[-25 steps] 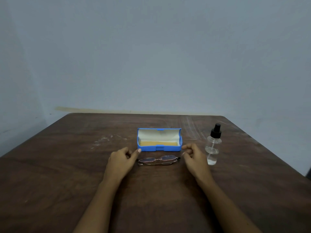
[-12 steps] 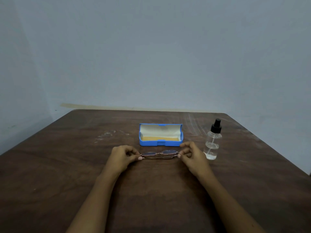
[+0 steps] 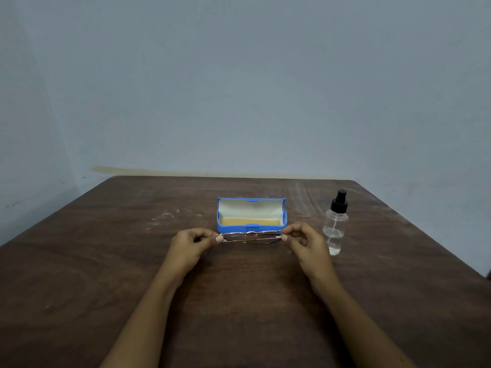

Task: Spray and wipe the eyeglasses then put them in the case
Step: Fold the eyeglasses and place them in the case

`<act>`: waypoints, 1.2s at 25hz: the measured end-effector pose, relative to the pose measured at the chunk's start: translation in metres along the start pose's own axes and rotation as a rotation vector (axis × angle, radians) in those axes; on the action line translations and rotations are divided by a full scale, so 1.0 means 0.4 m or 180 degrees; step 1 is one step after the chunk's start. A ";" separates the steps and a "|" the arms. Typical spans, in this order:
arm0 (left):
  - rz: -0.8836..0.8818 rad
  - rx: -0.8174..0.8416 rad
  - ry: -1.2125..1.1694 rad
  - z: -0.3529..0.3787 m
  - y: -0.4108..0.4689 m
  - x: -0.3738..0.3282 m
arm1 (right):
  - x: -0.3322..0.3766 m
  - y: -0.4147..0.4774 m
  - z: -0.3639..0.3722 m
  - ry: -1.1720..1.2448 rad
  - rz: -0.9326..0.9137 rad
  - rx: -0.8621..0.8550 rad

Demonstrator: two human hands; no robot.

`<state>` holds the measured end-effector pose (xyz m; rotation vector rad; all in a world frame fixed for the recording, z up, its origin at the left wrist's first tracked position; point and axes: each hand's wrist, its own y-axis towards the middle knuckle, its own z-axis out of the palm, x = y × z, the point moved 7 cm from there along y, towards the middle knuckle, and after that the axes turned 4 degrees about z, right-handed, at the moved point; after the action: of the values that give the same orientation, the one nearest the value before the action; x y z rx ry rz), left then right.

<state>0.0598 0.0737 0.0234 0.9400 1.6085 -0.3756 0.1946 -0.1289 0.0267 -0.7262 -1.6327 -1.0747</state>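
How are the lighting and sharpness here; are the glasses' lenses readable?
Head view: dim, even light, no glare; the eyeglasses look soft, lenses barely distinguishable between the left hand and right hand; the spray bottle reads clearly.

No legible text, label or number on the case point(image 3: 251, 210), spray bottle point(image 3: 335, 224) or table point(image 3: 106, 261)

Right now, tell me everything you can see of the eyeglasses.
The eyeglasses have a thin, gold-toned frame that looks like metal, with clear lenses; the temples seem folded in. They are held level, seen almost edge-on, apparently just clear of the table, in front of the open blue case. The left hand pinches one end and the right hand pinches the other. Nothing else visibly touches them.
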 end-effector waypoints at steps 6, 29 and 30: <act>-0.0195 -0.0210 -0.0943 0.017 -0.001 0.004 | 0.025 -0.014 -0.013 0.0152 -0.0082 -0.0452; 0.0166 -0.0730 -0.1300 0.086 -0.043 -0.054 | 0.021 -0.011 0.150 0.1399 0.0813 -0.0364; 0.0158 -0.0711 -0.1237 0.087 -0.043 -0.055 | 0.017 -0.009 0.151 0.1439 0.0826 -0.0344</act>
<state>0.0704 0.0309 0.0301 0.6862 1.2403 -0.3143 0.1645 -0.0761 0.0264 -0.6838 -1.0727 -1.0518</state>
